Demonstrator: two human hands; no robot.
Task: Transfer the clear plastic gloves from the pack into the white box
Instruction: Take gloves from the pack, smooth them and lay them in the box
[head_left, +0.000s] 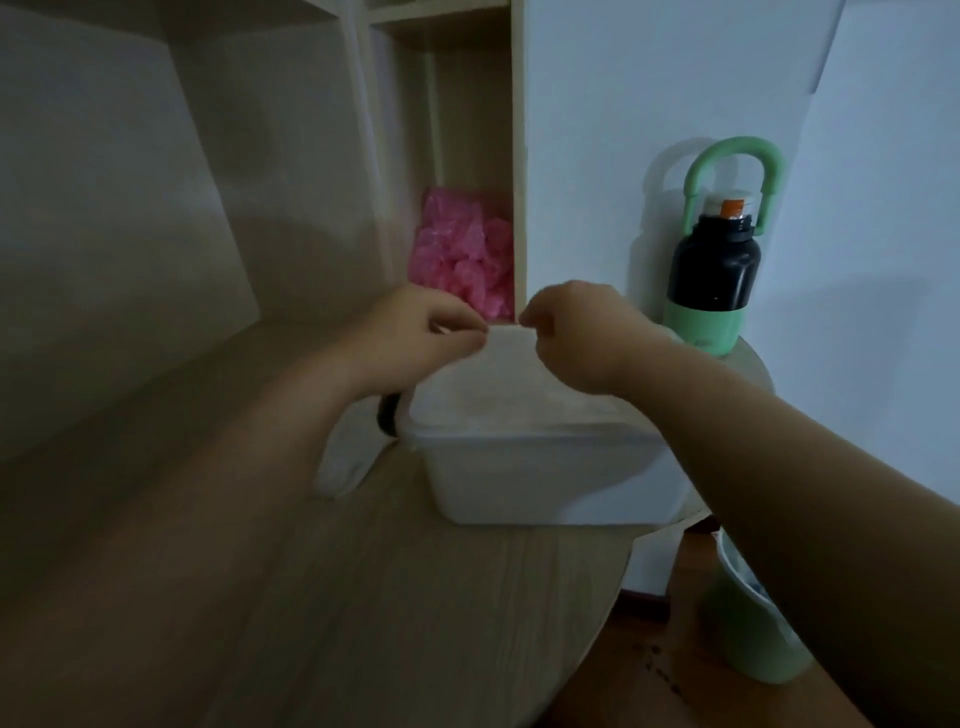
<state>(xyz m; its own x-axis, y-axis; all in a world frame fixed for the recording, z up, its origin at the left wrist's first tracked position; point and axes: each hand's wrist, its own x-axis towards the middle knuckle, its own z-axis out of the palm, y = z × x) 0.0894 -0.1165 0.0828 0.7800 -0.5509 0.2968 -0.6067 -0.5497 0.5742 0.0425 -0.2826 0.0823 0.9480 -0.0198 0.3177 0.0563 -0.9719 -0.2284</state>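
Head view, dim light. Both hands are up over the white box (545, 467), which sits on the wooden table (363, 597) near its right edge, top open. Left hand (415, 332) and right hand (576, 338) are close together, knuckles toward the camera, fingers curled in. Each pinches with thumb & forefinger the upper edge of a clear plastic glove (498, 374). It's faint and hazy, hanging from the pinch points down to the box rim, so it is above the box opening w/ its lower part at or in the box; can't tell how far in.

Just left of the box, partly under the left wrist, lies a pale flat pack (343, 467). A small dark thing (389, 415) sits between pack and box corner — too dark to identify.

Behind the hands, a pink crinkly bag (462, 254) fills a narrow shelf compartment. Right of it, by the wall, a black bottle (714, 265) w/ green base and green loop handle stands upright on the table's far edge. On the floor at lower right there's a green bin (748, 623).
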